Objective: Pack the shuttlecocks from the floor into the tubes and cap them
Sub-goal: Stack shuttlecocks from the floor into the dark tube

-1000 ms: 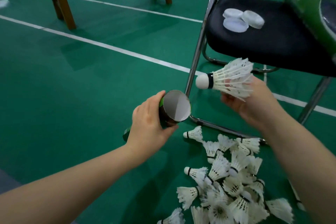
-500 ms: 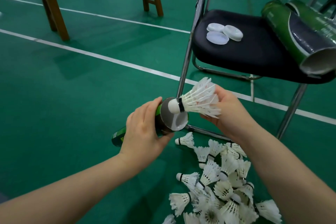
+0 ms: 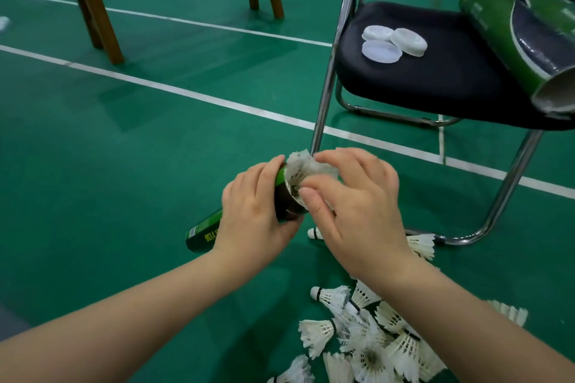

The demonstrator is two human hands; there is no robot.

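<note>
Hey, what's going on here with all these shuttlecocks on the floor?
A person is packing them away. The left hand grips a green tube near its open end, and the right hand holds a shuttlecock at the mouth, its feathers sticking out. A pile of shuttlecocks lies on the floor below the right arm. Three white caps sit on the chair seat beside two more tubes.

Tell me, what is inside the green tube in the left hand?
A shuttlecock is in the mouth of the tube, its feathers sticking out, pinched by the right hand. Its cork and anything deeper are hidden by feathers and tube wall.
</note>
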